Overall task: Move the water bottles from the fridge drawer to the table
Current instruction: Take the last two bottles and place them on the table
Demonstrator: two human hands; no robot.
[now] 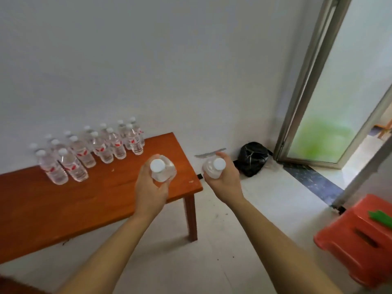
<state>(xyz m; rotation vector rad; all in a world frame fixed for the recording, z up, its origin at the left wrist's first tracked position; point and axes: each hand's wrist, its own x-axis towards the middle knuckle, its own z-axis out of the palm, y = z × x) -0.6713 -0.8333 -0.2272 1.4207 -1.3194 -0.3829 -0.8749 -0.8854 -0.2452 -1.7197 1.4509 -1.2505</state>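
Note:
I hold two clear water bottles with white caps, seen from above. My left hand [151, 188] grips one bottle [162, 170] over the right end of the orange-brown wooden table [106, 194]. My right hand [226, 181] grips the other bottle [213, 168] just past the table's right edge, over the floor. Several water bottles with red labels [91, 147] stand upright in rows along the table's back edge by the white wall. The fridge drawer is out of view.
A black plastic bag [252, 159] lies on the floor in the corner by the wall. An open glass door with a metal frame [305, 81] stands at the right. A red plastic stool [360, 236] sits at the lower right. Light floor tiles lie below.

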